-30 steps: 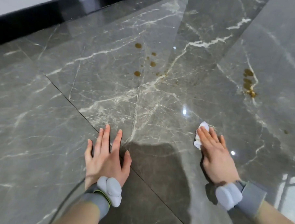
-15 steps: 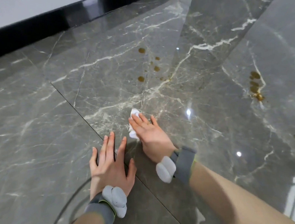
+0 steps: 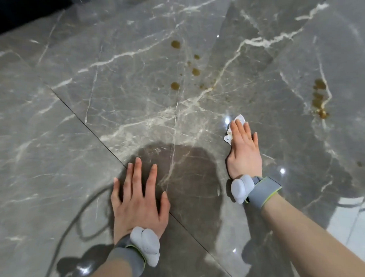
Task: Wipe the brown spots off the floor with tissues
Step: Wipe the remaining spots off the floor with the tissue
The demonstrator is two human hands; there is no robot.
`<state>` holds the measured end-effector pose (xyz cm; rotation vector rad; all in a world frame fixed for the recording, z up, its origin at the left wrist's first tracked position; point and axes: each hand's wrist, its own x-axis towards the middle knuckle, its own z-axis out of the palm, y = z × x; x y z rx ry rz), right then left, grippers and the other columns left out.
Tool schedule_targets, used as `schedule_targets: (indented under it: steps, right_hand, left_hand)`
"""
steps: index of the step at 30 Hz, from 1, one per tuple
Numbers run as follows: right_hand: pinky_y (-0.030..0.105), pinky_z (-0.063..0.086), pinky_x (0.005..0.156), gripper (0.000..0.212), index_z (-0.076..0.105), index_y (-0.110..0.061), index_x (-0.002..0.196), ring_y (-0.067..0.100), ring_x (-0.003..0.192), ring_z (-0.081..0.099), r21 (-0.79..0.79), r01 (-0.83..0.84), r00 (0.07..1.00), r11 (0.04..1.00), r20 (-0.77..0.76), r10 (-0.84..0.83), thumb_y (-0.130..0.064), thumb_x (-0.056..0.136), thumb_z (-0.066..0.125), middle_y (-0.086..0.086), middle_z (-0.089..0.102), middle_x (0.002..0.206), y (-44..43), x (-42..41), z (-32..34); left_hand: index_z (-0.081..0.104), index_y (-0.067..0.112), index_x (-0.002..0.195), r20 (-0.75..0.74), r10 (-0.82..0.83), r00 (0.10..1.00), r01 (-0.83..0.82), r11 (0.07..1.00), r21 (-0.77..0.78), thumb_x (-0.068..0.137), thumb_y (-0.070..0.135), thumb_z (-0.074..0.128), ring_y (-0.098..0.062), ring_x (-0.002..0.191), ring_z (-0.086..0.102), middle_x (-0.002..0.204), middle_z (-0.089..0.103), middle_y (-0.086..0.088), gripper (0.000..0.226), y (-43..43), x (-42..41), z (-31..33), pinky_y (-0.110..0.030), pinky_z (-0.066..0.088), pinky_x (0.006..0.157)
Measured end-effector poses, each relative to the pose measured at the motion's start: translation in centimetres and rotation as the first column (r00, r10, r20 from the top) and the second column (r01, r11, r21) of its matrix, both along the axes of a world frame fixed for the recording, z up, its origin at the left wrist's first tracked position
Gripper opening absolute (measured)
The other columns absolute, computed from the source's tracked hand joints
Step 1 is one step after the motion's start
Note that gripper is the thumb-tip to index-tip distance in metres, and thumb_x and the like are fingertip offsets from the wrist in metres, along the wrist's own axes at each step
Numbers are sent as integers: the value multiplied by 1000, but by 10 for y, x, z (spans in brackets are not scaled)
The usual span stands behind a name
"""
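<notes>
My right hand (image 3: 244,150) presses a crumpled white tissue (image 3: 239,120) flat against the grey marble floor (image 3: 137,107); most of the tissue is hidden under the fingers. My left hand (image 3: 139,199) lies flat on the floor with spread fingers, holding nothing. Beyond the hands sits a cluster of brown spots (image 3: 185,69). A second brown smear (image 3: 319,98) lies farther right, above and to the right of the tissue. One small brown dot (image 3: 359,164) marks the floor at the far right.
A dark baseboard (image 3: 26,8) runs along the top left. A grey cable (image 3: 75,215) curves over the floor beside my left wrist. A tile joint (image 3: 90,128) crosses diagonally under my left hand. Lighter tiles (image 3: 356,219) show at the right edge.
My right hand swept the tissue left until it was just above my left hand, then back right to where it now rests. My left hand stayed planted.
</notes>
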<state>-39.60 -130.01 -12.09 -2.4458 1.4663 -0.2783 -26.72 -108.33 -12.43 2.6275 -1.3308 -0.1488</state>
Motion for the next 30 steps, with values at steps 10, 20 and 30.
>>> schedule_targets:
  steps: [10, 20, 30]
  right_hand:
    - [37, 4, 118, 70, 27, -14, 143, 20, 143, 12, 53, 36, 994, 998, -100, -31, 7, 77, 35, 1, 22, 153, -2, 5, 9]
    - [33, -3, 115, 72, 15, -16, 146, 15, 143, 3, 42, -37, 995, 998, -89, 41, 7, 80, 35, -4, 12, 155, -7, 1, 4]
    - [37, -8, 114, 57, 17, -19, 145, 11, 143, 1, 100, -227, 974, 969, 45, 224, -7, 92, 33, -6, 11, 155, -15, -22, 3]
  left_hand:
    - [37, 14, 141, -77, -1, 997, 9, 995, 100, 84, 42, 32, -29, 140, 17, 153, 20, -15, 64, -3, -4, 8, -50, 8, 112]
    - [46, 17, 135, -60, 23, 998, -19, 998, 63, 81, 45, 36, -26, 138, 26, 150, 31, -13, 62, -5, -1, 10, -45, 13, 111]
    - [47, 17, 136, 112, 94, 989, -108, 986, 128, 83, 50, 25, -24, 136, 32, 149, 34, -9, 66, -14, -21, 14, -39, 10, 112]
